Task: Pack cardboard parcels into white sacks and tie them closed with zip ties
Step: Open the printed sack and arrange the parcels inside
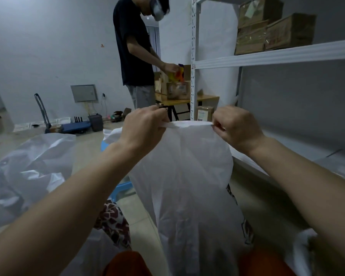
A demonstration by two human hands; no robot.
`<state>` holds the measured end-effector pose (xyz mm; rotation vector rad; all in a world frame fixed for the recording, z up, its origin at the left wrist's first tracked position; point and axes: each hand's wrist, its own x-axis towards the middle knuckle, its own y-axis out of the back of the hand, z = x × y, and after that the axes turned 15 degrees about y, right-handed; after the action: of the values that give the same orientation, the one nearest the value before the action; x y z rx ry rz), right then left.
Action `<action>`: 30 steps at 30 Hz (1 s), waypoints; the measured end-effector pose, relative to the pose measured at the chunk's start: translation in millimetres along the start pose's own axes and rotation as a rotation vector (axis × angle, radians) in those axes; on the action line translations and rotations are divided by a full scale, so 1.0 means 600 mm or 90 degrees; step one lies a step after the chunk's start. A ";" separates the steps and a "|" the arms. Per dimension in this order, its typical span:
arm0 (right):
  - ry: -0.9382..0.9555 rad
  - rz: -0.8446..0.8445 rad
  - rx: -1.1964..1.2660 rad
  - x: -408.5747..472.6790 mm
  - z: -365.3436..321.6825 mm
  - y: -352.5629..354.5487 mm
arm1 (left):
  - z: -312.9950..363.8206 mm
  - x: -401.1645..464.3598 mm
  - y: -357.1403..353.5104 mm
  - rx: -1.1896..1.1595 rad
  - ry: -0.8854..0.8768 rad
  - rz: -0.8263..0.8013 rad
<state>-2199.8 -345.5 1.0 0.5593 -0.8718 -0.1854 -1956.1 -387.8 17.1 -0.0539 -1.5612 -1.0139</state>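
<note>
Holding a white sack (pixel 187 176) up between the knees, both hands pinched its top edge: the left hand (pixel 145 126) at the left corner, the right hand (pixel 237 127) at the right, each grip tight on the folded rim. More crumpled sacks (pixel 28 172) lay on the floor to the left. Farther off, cardboard parcels (pixel 271 26) sat on a white shelf (pixel 287 54), and another person (pixel 133 46) stood at a bench (pixel 179 101) with boxes.

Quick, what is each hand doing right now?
Left hand: pinching the white sack at its top edge.
Right hand: pinching the same edge.
</note>
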 end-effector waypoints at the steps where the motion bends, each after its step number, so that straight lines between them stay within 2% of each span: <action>1: 0.014 0.030 -0.047 0.001 -0.004 -0.002 | 0.006 -0.008 0.003 0.067 -0.009 -0.009; 2: 0.035 0.057 -0.087 0.003 -0.009 -0.004 | 0.018 -0.017 0.009 0.137 0.000 -0.052; 4: 0.071 0.096 -0.141 0.003 -0.017 -0.011 | 0.048 -0.019 0.023 0.232 0.054 -0.211; 6: 0.080 0.109 -0.173 0.000 -0.018 -0.010 | 0.079 0.004 0.042 0.159 0.129 -0.374; 8: 0.066 0.121 -0.187 -0.007 -0.016 -0.003 | 0.098 0.040 0.048 0.012 0.164 -0.436; 11: 0.055 0.100 -0.134 -0.018 -0.020 0.019 | 0.107 0.063 0.031 -0.027 0.157 -0.482; 13: 0.002 -0.003 -0.003 -0.023 -0.022 0.040 | 0.103 0.056 0.017 -0.001 0.138 -0.427; 15: -0.134 -0.107 0.217 -0.022 -0.020 0.064 | 0.096 0.039 0.004 0.059 0.085 -0.284; 16: -0.195 -0.079 0.313 -0.017 -0.018 0.072 | 0.093 0.030 -0.001 0.070 0.045 -0.230; 17: -0.225 -0.030 0.345 -0.009 -0.018 0.077 | 0.090 0.021 -0.005 0.057 0.002 -0.191; 18: -0.223 -0.010 0.335 0.003 -0.018 0.079 | 0.088 0.013 -0.007 0.036 -0.034 -0.171; 20: -0.196 -0.085 0.290 0.025 -0.023 0.075 | 0.082 0.003 -0.005 -0.002 -0.072 -0.144; 22: -0.192 -0.148 0.268 0.038 -0.027 0.062 | 0.076 0.000 0.001 -0.018 -0.056 -0.139; 27: -0.106 -0.021 0.142 0.024 -0.031 0.049 | 0.049 0.009 0.026 -0.132 0.044 -0.221; 29: -0.076 -0.014 0.127 0.013 -0.030 0.047 | 0.034 0.009 0.027 -0.115 0.045 -0.197; 30: -0.045 -0.025 0.131 0.009 -0.030 0.045 | 0.027 0.006 0.023 -0.100 0.030 -0.142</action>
<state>-2184.4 -318.0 9.9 0.7653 -0.9558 -0.1525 -1962.3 -371.3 29.4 0.0356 -1.4644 -1.3032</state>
